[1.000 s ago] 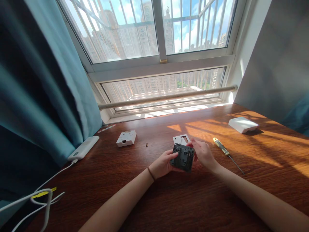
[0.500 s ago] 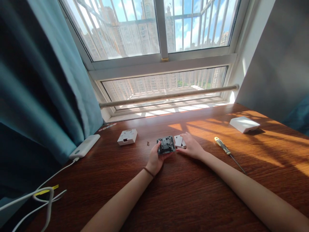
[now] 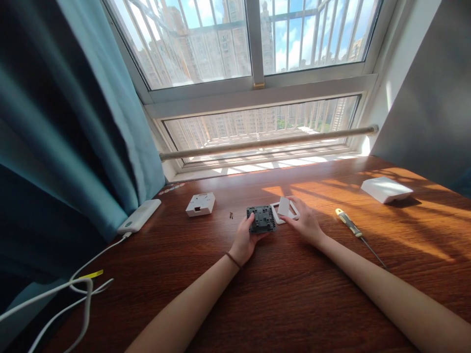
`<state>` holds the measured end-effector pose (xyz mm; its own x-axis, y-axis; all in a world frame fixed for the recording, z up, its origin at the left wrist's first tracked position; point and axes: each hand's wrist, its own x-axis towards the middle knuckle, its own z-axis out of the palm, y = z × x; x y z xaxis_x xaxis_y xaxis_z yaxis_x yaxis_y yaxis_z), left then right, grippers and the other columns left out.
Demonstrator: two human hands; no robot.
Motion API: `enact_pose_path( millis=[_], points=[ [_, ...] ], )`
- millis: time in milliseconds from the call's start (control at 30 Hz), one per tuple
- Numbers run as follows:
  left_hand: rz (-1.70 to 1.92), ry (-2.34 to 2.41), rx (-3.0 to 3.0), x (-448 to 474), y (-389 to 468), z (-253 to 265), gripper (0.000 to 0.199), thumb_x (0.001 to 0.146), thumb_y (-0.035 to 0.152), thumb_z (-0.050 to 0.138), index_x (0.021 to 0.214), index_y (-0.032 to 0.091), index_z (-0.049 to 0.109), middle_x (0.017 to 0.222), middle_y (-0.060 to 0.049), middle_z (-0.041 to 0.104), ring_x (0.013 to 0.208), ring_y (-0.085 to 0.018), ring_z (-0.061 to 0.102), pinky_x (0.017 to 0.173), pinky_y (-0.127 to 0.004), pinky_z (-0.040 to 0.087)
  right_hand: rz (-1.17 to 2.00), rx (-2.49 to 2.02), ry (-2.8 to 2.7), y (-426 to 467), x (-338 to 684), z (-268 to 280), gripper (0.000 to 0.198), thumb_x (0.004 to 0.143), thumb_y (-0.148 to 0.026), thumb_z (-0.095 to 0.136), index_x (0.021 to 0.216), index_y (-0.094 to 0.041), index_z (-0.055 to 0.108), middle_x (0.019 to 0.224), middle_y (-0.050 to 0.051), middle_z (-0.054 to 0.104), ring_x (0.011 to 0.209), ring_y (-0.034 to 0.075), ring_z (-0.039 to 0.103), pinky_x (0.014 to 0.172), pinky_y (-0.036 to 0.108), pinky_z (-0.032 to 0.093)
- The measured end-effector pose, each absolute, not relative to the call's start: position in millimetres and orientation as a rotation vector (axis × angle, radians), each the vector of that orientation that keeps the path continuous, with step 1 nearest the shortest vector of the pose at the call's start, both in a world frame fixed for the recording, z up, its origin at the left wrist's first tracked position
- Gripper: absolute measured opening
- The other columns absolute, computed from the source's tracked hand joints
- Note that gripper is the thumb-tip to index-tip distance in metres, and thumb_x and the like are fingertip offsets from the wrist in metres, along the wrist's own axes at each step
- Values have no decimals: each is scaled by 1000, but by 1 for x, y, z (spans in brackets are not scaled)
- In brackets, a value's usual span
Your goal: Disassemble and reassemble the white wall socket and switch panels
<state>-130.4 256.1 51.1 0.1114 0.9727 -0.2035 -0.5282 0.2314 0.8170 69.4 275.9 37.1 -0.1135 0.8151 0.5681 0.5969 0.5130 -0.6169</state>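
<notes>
My left hand [image 3: 246, 239] is closed on a dark grey switch base [image 3: 262, 219], a square plastic frame with notched edges, thumb on its face and fingers underneath. Just right of it, my right hand [image 3: 306, 223] pinches a small white rectangular plate [image 3: 283, 206] between thumb and fingers, tilted up. Behind and under that plate lies a white square frame [image 3: 281, 220] on the table, its opening partly hidden by the plate and fingers. Two small screws [image 3: 231, 215] rest on the wood to the left of the grey base.
A white square box [image 3: 200, 204] sits at left, another white box [image 3: 386, 189] at far right. A screwdriver [image 3: 349, 224] lies right of my right hand. At the left edge are a white power bank [image 3: 140, 216], cables [image 3: 88, 304] and a curtain [image 3: 121, 122].
My right hand has lifted the white plate from the white frame and tilted it up. The left hand keeps hold of the grey base. The whole view has shifted slightly.
</notes>
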Motion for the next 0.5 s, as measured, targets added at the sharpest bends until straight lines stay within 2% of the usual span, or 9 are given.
enact_pose_path(
  millis=[133, 200, 300, 400, 500],
  points=[
    [1129, 732, 678, -128, 250, 52, 29, 80, 29, 54, 106, 16, 55, 99, -10, 64, 82, -22, 62, 68, -41, 54, 374, -1049, -1771, 256, 59, 48, 69, 67, -39, 70, 126, -24, 37, 122, 8, 53, 114, 25, 48, 97, 41, 37],
    [1092, 679, 670, -125, 246, 52, 29, 81, 28, 53, 107, 16, 55, 96, -9, 64, 78, -20, 61, 65, -36, 54, 398, -990, -1830, 247, 51, 49, 74, 65, -38, 72, 128, -25, 35, 123, 8, 53, 116, 25, 46, 99, 41, 35],
    [1050, 651, 649, -121, 241, 53, 31, 82, 32, 51, 108, 15, 56, 96, -9, 63, 75, -17, 58, 61, -29, 52, 418, -950, -1883, 241, 42, 48, 77, 64, -34, 73, 129, -26, 33, 124, 7, 53, 116, 25, 46, 100, 41, 34],
    [989, 640, 645, -119, 238, 55, 38, 82, 40, 51, 110, 15, 56, 99, -10, 61, 78, -18, 58, 64, -29, 51, 450, -964, -1871, 240, 40, 46, 76, 65, -33, 72, 129, -26, 32, 124, 8, 52, 115, 25, 47, 99, 42, 35],
    [969, 608, 734, -120, 235, 57, 41, 79, 37, 57, 114, 17, 54, 99, -8, 60, 80, -17, 56, 64, -26, 49, 457, -966, -1877, 238, 40, 46, 74, 65, -32, 72, 129, -25, 34, 124, 8, 52, 116, 25, 46, 99, 42, 35]
  ],
)
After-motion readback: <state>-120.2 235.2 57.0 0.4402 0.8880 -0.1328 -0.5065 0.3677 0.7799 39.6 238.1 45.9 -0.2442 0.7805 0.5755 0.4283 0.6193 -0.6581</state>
